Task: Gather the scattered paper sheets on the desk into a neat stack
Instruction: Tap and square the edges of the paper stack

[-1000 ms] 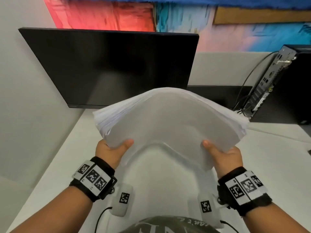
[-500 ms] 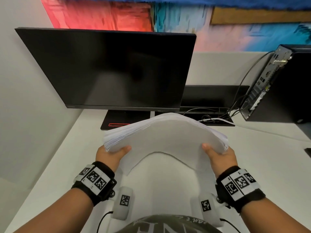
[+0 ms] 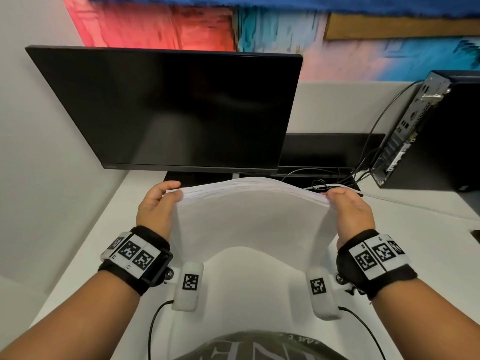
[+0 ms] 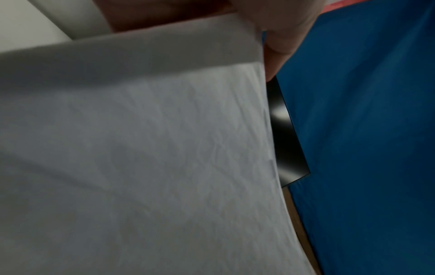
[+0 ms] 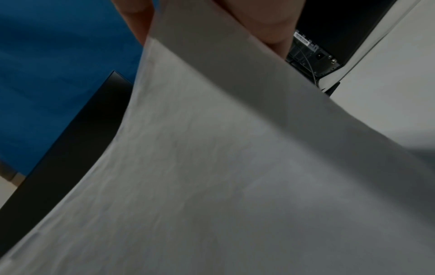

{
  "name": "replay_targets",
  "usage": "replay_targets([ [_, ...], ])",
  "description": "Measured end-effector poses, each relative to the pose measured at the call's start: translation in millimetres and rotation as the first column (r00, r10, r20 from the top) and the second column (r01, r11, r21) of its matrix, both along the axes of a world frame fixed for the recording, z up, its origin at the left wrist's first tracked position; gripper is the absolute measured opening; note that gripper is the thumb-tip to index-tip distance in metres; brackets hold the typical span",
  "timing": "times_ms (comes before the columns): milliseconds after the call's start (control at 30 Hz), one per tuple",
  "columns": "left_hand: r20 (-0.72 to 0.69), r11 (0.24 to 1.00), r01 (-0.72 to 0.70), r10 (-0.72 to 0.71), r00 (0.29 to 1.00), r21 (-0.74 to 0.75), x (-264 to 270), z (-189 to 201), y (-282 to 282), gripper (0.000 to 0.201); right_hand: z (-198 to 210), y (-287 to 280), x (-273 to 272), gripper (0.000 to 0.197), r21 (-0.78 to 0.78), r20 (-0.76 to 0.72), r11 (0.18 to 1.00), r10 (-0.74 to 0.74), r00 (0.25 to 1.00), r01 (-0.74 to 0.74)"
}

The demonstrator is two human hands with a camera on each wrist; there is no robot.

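Observation:
A thick stack of white paper sheets [image 3: 249,216] stands nearly upright and bowed over the white desk [image 3: 85,242], its top edge toward the monitor. My left hand [image 3: 158,203] grips the stack's left edge, thumb on the near face and fingers behind. My right hand [image 3: 348,206] grips the right edge the same way. In the left wrist view the paper stack [image 4: 141,148] fills the frame under my left hand [image 4: 277,33]. In the right wrist view the paper stack [image 5: 235,176] hangs below my right hand [image 5: 259,24]. The stack's bottom edge is hidden.
A black monitor [image 3: 176,107] stands right behind the stack. A black computer tower [image 3: 428,131] with cables [image 3: 337,180] sits at the back right. A white cable [image 3: 415,206] runs across the desk on the right. A grey partition wall [image 3: 39,152] bounds the left.
Both hands have lowered the stack and tipped it from a flat, raised hold to nearly upright. The grip shifted from the near corners to the side edges.

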State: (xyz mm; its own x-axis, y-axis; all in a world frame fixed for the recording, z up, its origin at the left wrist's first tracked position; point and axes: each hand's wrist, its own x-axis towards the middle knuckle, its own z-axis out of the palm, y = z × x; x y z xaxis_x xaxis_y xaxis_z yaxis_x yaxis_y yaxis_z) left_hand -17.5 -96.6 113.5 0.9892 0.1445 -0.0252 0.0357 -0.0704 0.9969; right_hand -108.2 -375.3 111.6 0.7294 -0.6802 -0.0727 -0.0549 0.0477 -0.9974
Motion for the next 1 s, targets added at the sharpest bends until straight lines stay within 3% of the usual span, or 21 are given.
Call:
replay_targets([
  [367, 0.014, 1.000, -0.014, 0.014, 1.000, -0.003, 3.6, -2.3, 1.6, 0.036, -6.8, -10.4, 7.5, 0.024, -0.019, 0.000, 0.997, -0.072, 0.997, 0.072],
  [567, -0.024, 0.993, -0.027, 0.024, 0.999, -0.116, 8.3, -10.9, 6.3, 0.029, -9.2, -11.2, 6.8, 0.021, -0.021, -0.005, 0.998, -0.061, 0.998, 0.061],
  [700, -0.058, 0.987, -0.002, -0.007, 0.998, -0.159, 10.0, -10.4, 8.3, 0.036, -10.1, -11.0, 8.0, 0.022, -0.022, -0.018, 0.998, -0.052, 0.998, 0.052],
  [767, -0.049, 0.986, 0.016, -0.024, 0.998, -0.168, 8.0, -7.1, 7.5, 0.028, -10.8, -11.8, 7.9, 0.020, -0.001, -0.031, 0.999, -0.043, 0.999, 0.043],
  [867, -0.020, 0.993, 0.037, -0.040, 0.999, -0.112, 4.6, -3.0, 5.5, 0.013, -11.9, -12.8, 7.2, 0.015, 0.045, -0.049, 0.999, -0.017, 0.999, 0.020],
  [1000, -0.080, 0.999, 0.025, -0.027, 0.996, -0.020, 5.7, -8.1, 6.7, 0.025, -15.8, -11.9, 5.0, 0.011, 0.065, -0.062, 0.998, 0.014, 0.998, -0.010],
])
